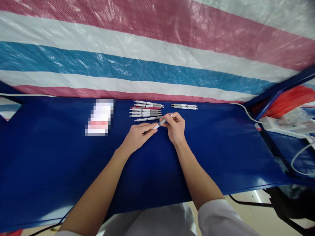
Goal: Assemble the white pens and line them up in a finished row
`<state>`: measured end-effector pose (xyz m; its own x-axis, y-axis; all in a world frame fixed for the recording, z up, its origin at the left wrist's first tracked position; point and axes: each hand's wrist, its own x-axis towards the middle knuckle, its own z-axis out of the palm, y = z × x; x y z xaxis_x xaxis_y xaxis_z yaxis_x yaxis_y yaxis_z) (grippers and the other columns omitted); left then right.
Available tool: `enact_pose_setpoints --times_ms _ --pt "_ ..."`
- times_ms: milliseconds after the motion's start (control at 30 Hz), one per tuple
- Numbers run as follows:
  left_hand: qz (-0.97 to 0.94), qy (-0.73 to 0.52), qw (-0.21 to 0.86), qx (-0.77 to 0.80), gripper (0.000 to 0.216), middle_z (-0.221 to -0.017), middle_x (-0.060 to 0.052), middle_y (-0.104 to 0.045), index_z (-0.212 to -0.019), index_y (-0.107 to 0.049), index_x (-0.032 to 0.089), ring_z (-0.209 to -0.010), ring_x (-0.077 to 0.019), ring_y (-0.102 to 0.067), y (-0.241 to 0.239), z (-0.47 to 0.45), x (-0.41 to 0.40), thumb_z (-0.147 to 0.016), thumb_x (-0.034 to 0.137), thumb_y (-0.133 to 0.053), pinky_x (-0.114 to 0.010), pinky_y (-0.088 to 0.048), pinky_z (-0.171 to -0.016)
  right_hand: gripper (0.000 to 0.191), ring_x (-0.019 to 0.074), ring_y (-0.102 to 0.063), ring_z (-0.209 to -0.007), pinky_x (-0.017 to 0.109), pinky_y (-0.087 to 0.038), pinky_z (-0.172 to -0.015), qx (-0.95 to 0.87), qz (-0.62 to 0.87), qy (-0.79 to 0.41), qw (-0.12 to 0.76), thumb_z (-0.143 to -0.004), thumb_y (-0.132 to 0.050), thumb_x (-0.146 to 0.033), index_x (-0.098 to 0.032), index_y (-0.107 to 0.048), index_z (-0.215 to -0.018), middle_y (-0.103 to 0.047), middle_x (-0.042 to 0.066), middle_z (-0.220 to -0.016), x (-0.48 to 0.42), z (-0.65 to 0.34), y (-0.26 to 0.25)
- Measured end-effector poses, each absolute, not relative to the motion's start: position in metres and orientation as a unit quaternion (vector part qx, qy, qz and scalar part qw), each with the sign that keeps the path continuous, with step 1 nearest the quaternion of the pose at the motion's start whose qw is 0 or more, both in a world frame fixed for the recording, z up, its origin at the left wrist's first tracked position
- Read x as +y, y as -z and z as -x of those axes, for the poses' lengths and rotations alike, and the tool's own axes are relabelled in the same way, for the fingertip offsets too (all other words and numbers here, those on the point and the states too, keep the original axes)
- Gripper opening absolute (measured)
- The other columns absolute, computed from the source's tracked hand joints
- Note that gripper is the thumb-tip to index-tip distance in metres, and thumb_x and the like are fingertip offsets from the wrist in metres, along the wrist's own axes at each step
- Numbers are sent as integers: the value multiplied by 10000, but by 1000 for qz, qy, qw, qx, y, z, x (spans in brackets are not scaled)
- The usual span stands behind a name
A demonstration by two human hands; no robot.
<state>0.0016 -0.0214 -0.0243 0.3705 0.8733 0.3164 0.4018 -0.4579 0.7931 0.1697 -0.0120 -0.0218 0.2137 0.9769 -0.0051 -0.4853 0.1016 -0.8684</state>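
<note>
A white and grey pen is held slantwise between my two hands above the blue table. My left hand pinches its white end, and my right hand grips the grey end with thumb and fingers. Just beyond my hands lies a group of several similar pens, side by side, with one red pen among them. Closest to my left hand is a single pen, a little apart from the group. Two more pens lie together farther right.
The blue table runs up to a striped plastic sheet at the back. A pixelated bright rectangle lies at left. At right, a white power strip and cable sit beside a red plastic bag and a blue frame post.
</note>
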Motion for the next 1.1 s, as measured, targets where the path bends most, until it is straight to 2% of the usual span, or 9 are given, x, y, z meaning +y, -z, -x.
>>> enact_pose_setpoints --times_ms 100,200,333,467,800,967,1100 --pt "-778 -394 270 408 262 -926 -39 -756 -1111 -746 225 -782 -166 -690 27 -2 -21 -918 327 -600 -272 -541 -759 356 134 -705 -640 220 -587 -498 -309 397 -535 679 -622 -859 -346 -209 -530 -627 -674 -57 -678 -11 -168 22" --pt "-770 -394 287 412 246 -917 -36 -762 -1088 -752 225 -777 -172 -698 25 -3 -22 -911 326 -613 -274 -546 -749 378 130 -693 -627 231 -580 -528 -307 410 -529 677 -616 -854 -362 -214 -507 -645 -673 -59 -681 -11 -167 22" --pt "-732 -364 378 435 261 -851 -25 -769 -1067 -757 213 -704 -167 -703 16 -2 -23 -892 359 -629 -267 -556 -703 299 132 -695 -632 248 -579 -586 -330 396 -539 666 -650 -830 -395 -223 -595 -718 -697 -47 -674 -12 -168 22" --pt "-688 -334 477 433 302 -822 -28 -770 -1072 -754 191 -719 -170 -714 10 0 -22 -881 388 -628 -275 -579 -741 232 149 -719 -698 278 -599 -657 -342 380 -556 655 -684 -808 -407 -230 -686 -774 -733 -22 -732 -13 -170 22" --pt "-636 -298 588 401 305 -873 -67 -770 -975 -763 173 -690 -175 -713 1 2 -21 -853 431 -656 -296 -596 -713 243 179 -741 -740 310 -626 -676 -330 352 -590 647 -650 -824 -408 -242 -708 -784 -750 -16 -760 -16 -173 21" --pt "-660 -281 566 406 302 -842 -61 -770 -977 -765 181 -709 -188 -716 4 1 -22 -857 432 -648 -304 -590 -721 332 169 -722 -657 312 -617 -620 -317 361 -593 646 -604 -852 -423 -229 -587 -648 -697 -41 -677 -15 -172 20" --pt "-691 -321 483 433 297 -807 -33 -769 -1041 -761 195 -705 -178 -706 14 -2 -22 -856 400 -652 -286 -572 -723 435 142 -702 -616 276 -598 -564 -312 376 -579 653 -602 -859 -405 -219 -466 -605 -666 -57 -670 -13 -171 22"
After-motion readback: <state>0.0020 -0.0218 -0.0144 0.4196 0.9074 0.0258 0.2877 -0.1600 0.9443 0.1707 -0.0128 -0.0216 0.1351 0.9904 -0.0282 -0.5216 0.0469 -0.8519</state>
